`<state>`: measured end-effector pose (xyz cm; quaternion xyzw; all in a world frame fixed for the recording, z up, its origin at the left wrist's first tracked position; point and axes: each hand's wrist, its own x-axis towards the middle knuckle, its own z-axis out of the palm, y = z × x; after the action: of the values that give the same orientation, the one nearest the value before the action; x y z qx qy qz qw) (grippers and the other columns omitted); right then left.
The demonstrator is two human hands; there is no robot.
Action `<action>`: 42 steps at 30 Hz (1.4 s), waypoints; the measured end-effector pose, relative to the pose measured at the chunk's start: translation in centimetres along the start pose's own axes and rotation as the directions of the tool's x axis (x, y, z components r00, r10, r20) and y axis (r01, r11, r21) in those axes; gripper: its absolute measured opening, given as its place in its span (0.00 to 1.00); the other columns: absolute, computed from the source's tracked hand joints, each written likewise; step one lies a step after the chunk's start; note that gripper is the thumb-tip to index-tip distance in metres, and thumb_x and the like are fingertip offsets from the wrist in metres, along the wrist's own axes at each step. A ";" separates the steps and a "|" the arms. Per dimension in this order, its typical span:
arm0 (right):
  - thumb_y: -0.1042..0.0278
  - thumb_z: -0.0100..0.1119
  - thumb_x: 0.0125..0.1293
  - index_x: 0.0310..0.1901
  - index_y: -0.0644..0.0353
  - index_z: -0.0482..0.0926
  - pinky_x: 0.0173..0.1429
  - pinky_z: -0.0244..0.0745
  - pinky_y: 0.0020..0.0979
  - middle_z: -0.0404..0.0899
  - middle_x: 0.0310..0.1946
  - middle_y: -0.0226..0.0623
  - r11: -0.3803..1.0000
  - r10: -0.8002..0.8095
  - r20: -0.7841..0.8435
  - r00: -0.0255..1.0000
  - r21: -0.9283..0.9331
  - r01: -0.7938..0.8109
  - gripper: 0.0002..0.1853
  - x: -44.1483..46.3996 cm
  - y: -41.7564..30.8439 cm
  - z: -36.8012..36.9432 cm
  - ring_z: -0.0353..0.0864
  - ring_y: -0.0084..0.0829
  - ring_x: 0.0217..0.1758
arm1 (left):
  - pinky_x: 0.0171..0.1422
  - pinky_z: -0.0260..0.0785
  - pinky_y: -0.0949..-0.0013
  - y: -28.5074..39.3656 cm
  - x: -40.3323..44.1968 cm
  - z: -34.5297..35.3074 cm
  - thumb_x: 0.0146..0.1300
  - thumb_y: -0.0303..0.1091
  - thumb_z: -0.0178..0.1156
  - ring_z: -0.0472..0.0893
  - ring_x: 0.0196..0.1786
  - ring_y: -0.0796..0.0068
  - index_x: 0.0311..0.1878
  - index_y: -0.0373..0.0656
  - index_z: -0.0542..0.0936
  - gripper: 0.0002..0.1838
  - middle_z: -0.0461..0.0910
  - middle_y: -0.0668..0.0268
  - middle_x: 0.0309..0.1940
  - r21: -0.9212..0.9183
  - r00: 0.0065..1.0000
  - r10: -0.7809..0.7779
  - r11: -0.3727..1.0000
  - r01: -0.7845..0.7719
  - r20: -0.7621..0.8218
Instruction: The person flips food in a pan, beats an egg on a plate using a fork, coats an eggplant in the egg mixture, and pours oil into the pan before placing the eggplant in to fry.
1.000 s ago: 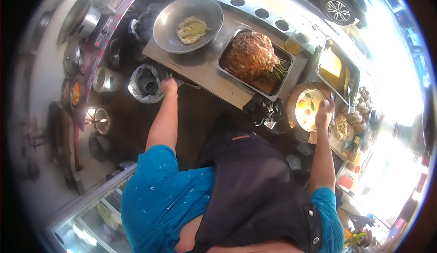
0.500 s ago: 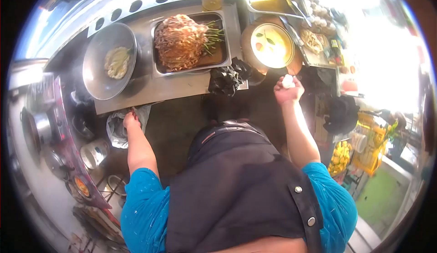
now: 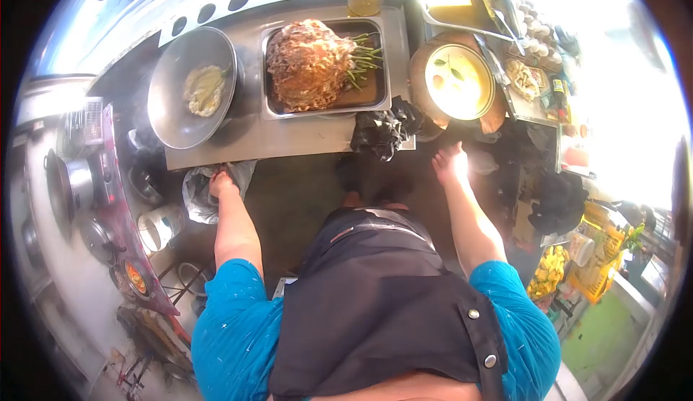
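My left hand [image 3: 223,184] is at the front edge of the metal counter, its fingers closed on something dark I cannot make out. A crumpled clear plastic bag [image 3: 196,197] hangs beside it. Above is a wide grey pan [image 3: 164,101] holding a pale yellow mass [image 3: 204,90]. Below a pale yellow bowl [image 3: 479,96] with leaf-like green shapes, my right hand [image 3: 450,163] is in the air, thumb and fingers apart, with nothing visible in it. The bowl rests on a round wooden board [image 3: 419,76]. A blurred whitish shape [image 3: 484,161] shows beyond the hand.
A metal tray [image 3: 385,87] with a large browned mound of meat [image 3: 309,65] and green stalks is mid-counter. Black crumpled plastic [image 3: 382,130] hangs over the front edge. A knife [image 3: 493,65] lies by the bowl. Eggs [image 3: 538,33] and a yellow crate [image 3: 599,256] are at right.
The white, egg-like object in my right hand is no longer visible. That hand has lowered slightly away from the bowl. My left hand stays by the counter edge, while the whole view has shifted.
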<state>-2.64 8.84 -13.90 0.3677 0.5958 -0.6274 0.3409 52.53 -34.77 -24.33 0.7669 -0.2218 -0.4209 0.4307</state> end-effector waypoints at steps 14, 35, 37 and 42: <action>0.61 0.71 0.67 0.69 0.51 0.78 0.72 0.68 0.49 0.73 0.71 0.46 -0.336 -0.565 0.816 0.124 -0.365 0.869 0.29 -13.1 5.2 9.6 0.73 0.51 0.66 | 0.42 0.78 0.66 -0.1 -0.7 0.0 0.63 0.13 0.59 0.85 0.37 0.71 0.58 0.35 0.78 0.20 0.86 0.61 0.42 -0.007 0.995 0.071 0.997 -0.070 0.076; 0.51 0.77 0.52 0.65 0.46 0.84 0.50 0.78 0.43 0.82 0.63 0.42 -0.550 -0.714 0.632 -0.302 -0.238 0.800 0.35 -3.1 9.8 10.0 0.78 0.44 0.48 | 0.57 0.76 0.62 4.1 0.2 -2.0 0.81 0.41 0.58 0.85 0.53 0.72 0.68 0.41 0.74 0.20 0.88 0.65 0.53 0.642 0.915 0.156 0.669 -0.374 0.371; 0.52 0.77 0.52 0.64 0.46 0.83 0.50 0.78 0.43 0.82 0.61 0.42 -0.544 -0.720 0.615 -0.322 -0.211 0.812 0.35 -2.9 9.8 10.1 0.78 0.45 0.48 | 0.58 0.77 0.62 3.9 0.4 -1.9 0.82 0.41 0.57 0.85 0.54 0.71 0.68 0.40 0.73 0.21 0.88 0.64 0.53 0.648 0.909 0.170 0.652 -0.394 0.382; 0.53 0.77 0.52 0.64 0.47 0.83 0.49 0.78 0.44 0.82 0.61 0.42 -0.540 -0.730 0.606 -0.317 -0.227 0.810 0.34 -3.0 10.1 10.1 0.78 0.44 0.48 | 0.55 0.75 0.63 2.9 1.2 -2.1 0.82 0.41 0.57 0.85 0.53 0.73 0.59 0.43 0.77 0.13 0.88 0.65 0.51 0.569 0.884 0.248 0.689 -0.449 0.398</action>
<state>7.00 -1.81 -16.10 -0.4601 0.7737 -0.3940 -0.1855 55.00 -36.15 -21.86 0.7400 -0.5563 -0.3350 0.1751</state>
